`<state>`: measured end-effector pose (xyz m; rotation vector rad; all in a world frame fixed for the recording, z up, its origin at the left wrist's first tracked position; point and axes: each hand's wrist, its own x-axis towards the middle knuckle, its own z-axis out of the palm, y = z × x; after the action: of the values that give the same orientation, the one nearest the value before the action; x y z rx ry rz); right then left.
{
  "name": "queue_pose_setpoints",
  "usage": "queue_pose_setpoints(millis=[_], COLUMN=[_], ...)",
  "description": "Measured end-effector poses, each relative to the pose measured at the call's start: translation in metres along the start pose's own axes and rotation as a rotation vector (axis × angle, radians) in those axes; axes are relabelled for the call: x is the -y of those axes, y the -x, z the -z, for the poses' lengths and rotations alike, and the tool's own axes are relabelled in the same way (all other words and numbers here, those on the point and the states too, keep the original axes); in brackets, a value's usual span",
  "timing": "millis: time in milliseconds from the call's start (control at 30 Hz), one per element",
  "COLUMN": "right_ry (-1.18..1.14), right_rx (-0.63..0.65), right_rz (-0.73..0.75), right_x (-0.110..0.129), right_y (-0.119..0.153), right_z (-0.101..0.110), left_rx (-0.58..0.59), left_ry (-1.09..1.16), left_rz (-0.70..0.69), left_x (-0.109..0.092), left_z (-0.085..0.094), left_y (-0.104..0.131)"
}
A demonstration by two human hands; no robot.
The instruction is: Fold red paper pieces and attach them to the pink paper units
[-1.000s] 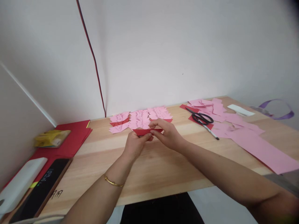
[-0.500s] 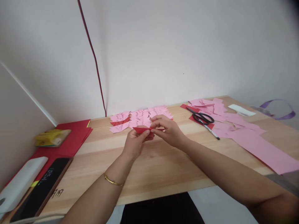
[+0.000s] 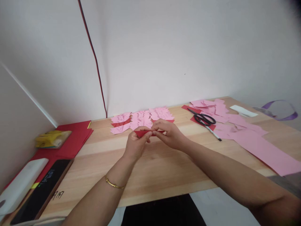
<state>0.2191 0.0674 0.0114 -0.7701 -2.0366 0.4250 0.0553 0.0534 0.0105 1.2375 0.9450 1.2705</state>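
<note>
A small folded piece of red paper (image 3: 140, 133) is pinched between my two hands above the wooden table. My left hand (image 3: 136, 142) grips its left part, thumb on the near side. My right hand (image 3: 169, 134) pinches it from the right with thumb and forefinger, and the fingertips of both hands meet near its middle. Just behind the hands lie rows of cut pink paper pieces (image 3: 141, 119) with jagged edges, with a few red ones among them. My fingers cover part of the red piece.
Black scissors (image 3: 204, 119) and a pen (image 3: 213, 133) lie by pink paper sheets (image 3: 263, 147) on the right. Red sheets (image 3: 70, 138), a yellow packet (image 3: 53, 139), a white device (image 3: 22, 185) and a black digital display (image 3: 44, 191) sit left. A wall stands behind.
My right fingers have come down and closed in against the left fingertips. The red piece looks narrower and more covered by the fingers.
</note>
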Motion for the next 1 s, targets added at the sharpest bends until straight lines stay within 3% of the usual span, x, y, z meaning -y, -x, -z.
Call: queue_pose_setpoints(millis=[200,567,733,800,900,1000], right_ry=[-0.066,-0.145,-0.186,-0.166,-0.081,0.006], right_rx=[-0.004,0.083,0.198,0.241,0.252,0.237], right_rz=[-0.136,-0.245,-0.397,-0.433,-0.399,-0.304], right_x=[-0.003,0.002,-0.002,-0.004,-0.007,-0.011], right_y=[0.002,0.001,-0.001,-0.001,-0.001,0.001], right_z=[-0.002,-0.002,0.002,0.004,0.004,0.000], left_rx=[-0.050,-0.028,0.007,-0.044,-0.099,0.013], left_ry=[0.009,0.217,0.039,-0.123,-0.538,-0.920], left_rz=[-0.054,0.118,0.115,0.035,-0.264,-0.518], left_x=[0.002,0.017,0.018,0.014,0.006,0.003], left_z=[0.001,0.003,0.011,0.016,0.024,0.025], left_y=[-0.002,-0.005,-0.008,-0.010,-0.012,-0.011])
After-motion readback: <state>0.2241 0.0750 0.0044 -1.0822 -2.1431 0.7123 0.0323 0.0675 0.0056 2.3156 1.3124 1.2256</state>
